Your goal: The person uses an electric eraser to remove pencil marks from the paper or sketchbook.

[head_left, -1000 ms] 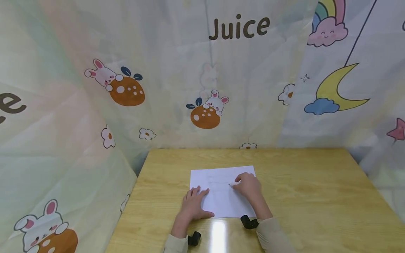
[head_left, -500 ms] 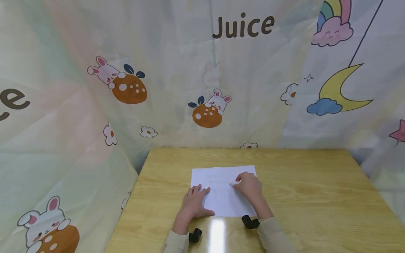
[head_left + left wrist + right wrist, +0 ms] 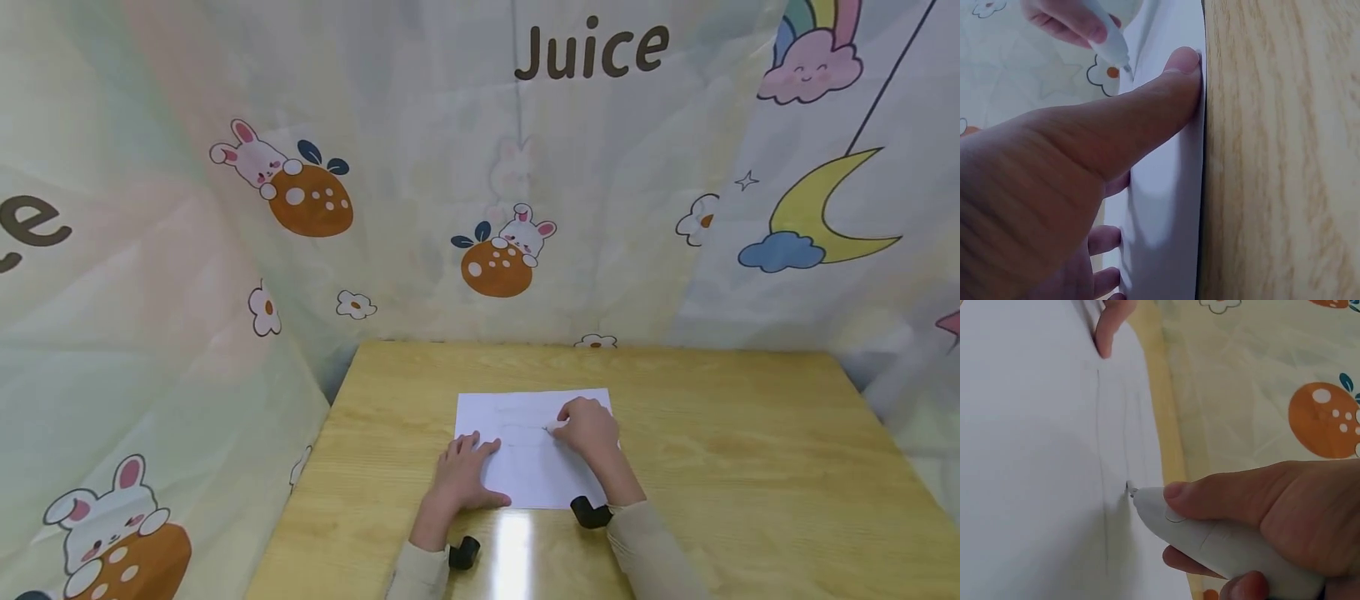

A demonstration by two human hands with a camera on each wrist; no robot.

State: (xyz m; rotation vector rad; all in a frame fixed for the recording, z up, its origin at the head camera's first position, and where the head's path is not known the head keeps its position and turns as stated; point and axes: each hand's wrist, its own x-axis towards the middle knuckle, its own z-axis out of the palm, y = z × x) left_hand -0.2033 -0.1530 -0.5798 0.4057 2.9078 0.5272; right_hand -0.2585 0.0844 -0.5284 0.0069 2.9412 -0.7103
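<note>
A white sheet of paper (image 3: 525,479) with several faint thin lines lies on the wooden table. My left hand (image 3: 465,475) rests on its left part, fingers spread and straight; in the left wrist view the thumb (image 3: 1147,115) presses near the paper's edge. My right hand (image 3: 591,433) pinches a thick white pen-shaped tool (image 3: 1210,540) between thumb and fingers. An oval button shows on the tool's side, and its small narrow tip is right at the paper, at the end of one line. The tool's rear is hidden in the palm.
The wooden table (image 3: 750,450) extends on both sides of the paper. A printed cloth backdrop (image 3: 405,192) hangs behind it and along the left. Black wrist-worn pieces (image 3: 589,512) stick out at both sleeves.
The head view has tilted down and turned slightly left, so the scene sits higher and further right. My hands keep nearly the same places on the paper, with the tool still gripped.
</note>
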